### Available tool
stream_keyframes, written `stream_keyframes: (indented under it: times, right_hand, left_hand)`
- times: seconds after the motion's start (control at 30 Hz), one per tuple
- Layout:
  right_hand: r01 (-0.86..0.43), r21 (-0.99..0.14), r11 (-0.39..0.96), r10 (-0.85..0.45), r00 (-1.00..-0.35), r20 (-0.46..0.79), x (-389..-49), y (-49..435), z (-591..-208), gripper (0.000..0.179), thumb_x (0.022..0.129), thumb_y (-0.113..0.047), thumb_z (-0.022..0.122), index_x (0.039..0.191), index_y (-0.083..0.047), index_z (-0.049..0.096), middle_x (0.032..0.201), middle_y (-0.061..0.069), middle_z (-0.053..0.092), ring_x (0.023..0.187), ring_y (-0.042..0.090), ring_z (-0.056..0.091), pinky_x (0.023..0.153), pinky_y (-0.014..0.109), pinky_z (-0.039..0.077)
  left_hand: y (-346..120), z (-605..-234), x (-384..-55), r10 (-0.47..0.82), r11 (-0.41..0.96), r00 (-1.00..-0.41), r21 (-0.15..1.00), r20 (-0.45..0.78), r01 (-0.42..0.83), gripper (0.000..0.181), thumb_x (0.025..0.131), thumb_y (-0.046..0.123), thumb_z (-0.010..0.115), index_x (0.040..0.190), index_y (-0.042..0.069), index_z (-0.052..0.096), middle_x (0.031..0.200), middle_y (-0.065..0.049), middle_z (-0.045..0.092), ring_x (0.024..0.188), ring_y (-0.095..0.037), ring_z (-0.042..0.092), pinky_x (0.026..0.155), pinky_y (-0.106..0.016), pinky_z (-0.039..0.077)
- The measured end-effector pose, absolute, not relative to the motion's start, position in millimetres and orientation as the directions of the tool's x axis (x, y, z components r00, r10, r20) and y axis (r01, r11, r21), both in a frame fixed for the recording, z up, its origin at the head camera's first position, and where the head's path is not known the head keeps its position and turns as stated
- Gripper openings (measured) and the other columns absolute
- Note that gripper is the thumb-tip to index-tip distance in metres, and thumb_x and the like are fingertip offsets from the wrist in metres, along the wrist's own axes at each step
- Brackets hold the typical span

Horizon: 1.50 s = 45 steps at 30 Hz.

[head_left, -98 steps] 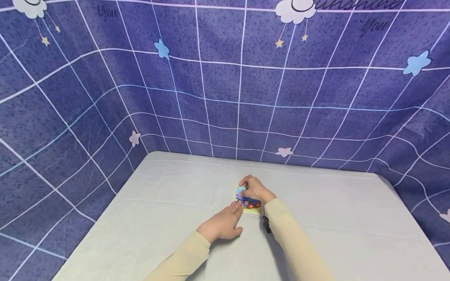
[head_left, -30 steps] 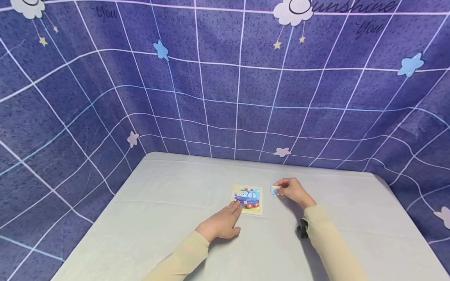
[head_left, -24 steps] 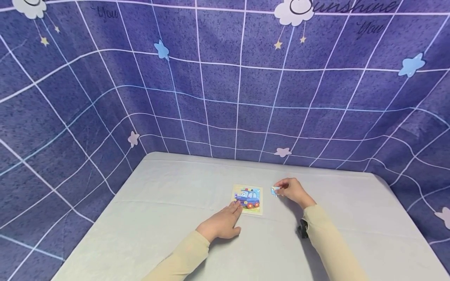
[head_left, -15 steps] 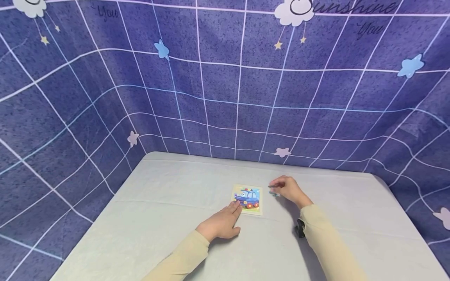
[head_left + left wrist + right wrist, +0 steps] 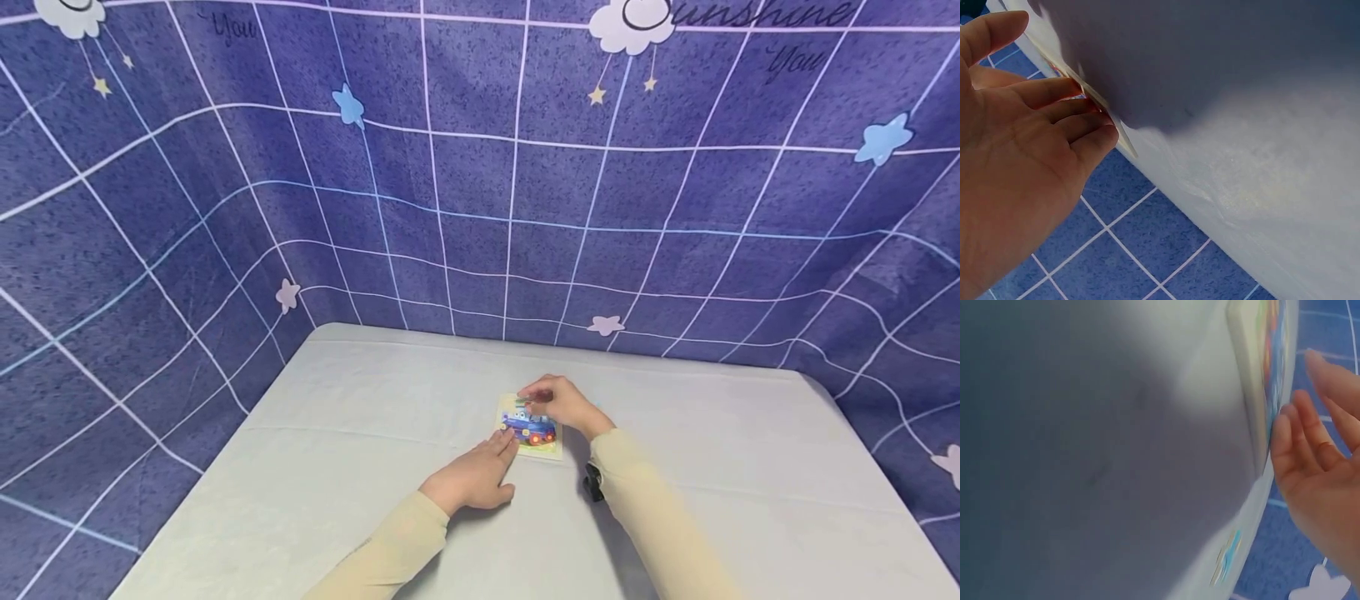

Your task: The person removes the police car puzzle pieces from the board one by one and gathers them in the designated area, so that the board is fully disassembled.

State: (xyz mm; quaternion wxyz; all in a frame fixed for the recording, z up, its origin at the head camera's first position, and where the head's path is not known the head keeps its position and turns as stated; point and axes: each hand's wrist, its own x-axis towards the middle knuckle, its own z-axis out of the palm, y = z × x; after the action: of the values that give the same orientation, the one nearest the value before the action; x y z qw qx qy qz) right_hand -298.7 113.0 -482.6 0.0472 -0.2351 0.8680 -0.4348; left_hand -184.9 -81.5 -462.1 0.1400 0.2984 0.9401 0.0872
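- Mid-worktop point(image 5: 375, 408), toward the far edge: square jigsaw puzzle point(image 5: 531, 433) in a pale frame, picture up, blue cartoon car with red wheels. That's the work in hand.
- Left hand point(image 5: 472, 481): fingers extended, resting on the puzzle's near-left corner, thumb well off to the side. I read it as bracing the board.
- Right hand point(image 5: 564, 405): over the far part of the puzzle, fingers bent downward. I can't tell if they pinch a piece; the head view hides the tips and the right wrist view doesn't settle it.
- Loose blue piece point(image 5: 1227, 557) on the worktop, right of the puzzle, apart from it. May be more than one; too edge-on for me to count.
- Step, my judgement: piece work at the board's far edge. Seating or lifting out, I can't call from here.
- Next move, I'd say: left hand stays firm, right fingers work square to the slot so neighbouring pieces don't pop up.
- Writing: I get "Sunshine" point(image 5: 761, 12) in script on the blue grid backdrop point(image 5: 480, 171), plus "You" point(image 5: 797, 58) below it and again at upper left.
- Faint marking on the left sleeve point(image 5: 390, 546), too small for me to read. No brand legible on the puzzle.
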Motion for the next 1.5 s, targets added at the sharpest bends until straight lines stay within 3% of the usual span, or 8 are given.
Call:
stream_keyframes:
  times: [0.13,0.4,0.7,0.93,1.3,1.5]
  right_hand:
    - [-0.315,-0.774,0.549,-0.446,-0.894,0.047,-300,104,-485,0.027,0.079,0.0,0.073,0.106,0.0,0.072,0.096,0.011,0.06,0.083,0.019,0.052,0.076,0.031,0.047]
    - [-0.271,-0.764,0.585,-0.438,-0.899,-0.016,-301,101,-487,0.024,0.081,-0.003,0.074,0.105,-0.004,0.073,0.104,0.009,0.054,0.091,0.022,0.052,0.088,0.041,0.046]
    - [-0.338,-0.748,0.571,-0.458,-0.888,0.052,-301,103,-489,0.027,0.077,0.002,0.074,0.103,-0.005,0.072,0.099,0.009,0.057,0.087,0.022,0.051,0.084,0.038,0.046]
    - [-0.346,-0.74,0.577,-0.443,-0.894,0.072,-301,106,-491,0.034,0.076,0.006,0.072,0.108,-0.004,0.069,0.099,0.009,0.058,0.091,0.023,0.053,0.089,0.043,0.047]
    - [-0.355,-0.765,0.537,-0.425,-0.897,0.118,-298,108,-489,0.031,0.073,0.006,0.074,0.101,-0.006,0.069,0.09,0.007,0.06,0.084,0.021,0.055,0.081,0.037,0.048]
    - [-0.382,-0.765,0.519,-0.444,-0.885,0.141,-299,111,-491,0.028,0.079,0.009,0.068,0.103,-0.005,0.069,0.091,0.007,0.064,0.084,0.019,0.058,0.082,0.038,0.05]
  left_hand:
    - [-81,-461,-185,0.587,0.805,-0.782,0.253,-0.209,0.537,0.07,0.09,0.028,0.06,0.145,-0.006,0.034,0.154,-0.02,0.027,0.143,-0.033,0.023,0.116,-0.038,0.026]
    - [-81,-461,-184,0.581,0.81,-0.784,0.244,-0.219,0.533,0.07,0.09,0.029,0.06,0.146,-0.005,0.034,0.155,-0.019,0.027,0.143,-0.032,0.023,0.116,-0.037,0.025]
    - [-82,-462,-185,0.585,0.807,-0.783,0.252,-0.211,0.535,0.07,0.09,0.028,0.06,0.146,-0.005,0.034,0.155,-0.02,0.026,0.143,-0.033,0.023,0.116,-0.037,0.025]
    - [-82,-464,-185,0.58,0.81,-0.786,0.25,-0.214,0.53,0.07,0.09,0.029,0.059,0.146,-0.005,0.033,0.155,-0.019,0.025,0.144,-0.032,0.022,0.116,-0.037,0.025]
    - [-82,-464,-185,0.58,0.81,-0.787,0.25,-0.209,0.53,0.07,0.09,0.028,0.059,0.146,-0.005,0.034,0.155,-0.019,0.026,0.144,-0.032,0.023,0.116,-0.036,0.024]
    - [-82,-465,-185,0.583,0.808,-0.786,0.249,-0.206,0.534,0.07,0.09,0.028,0.059,0.146,-0.005,0.034,0.155,-0.02,0.026,0.144,-0.032,0.022,0.116,-0.036,0.024]
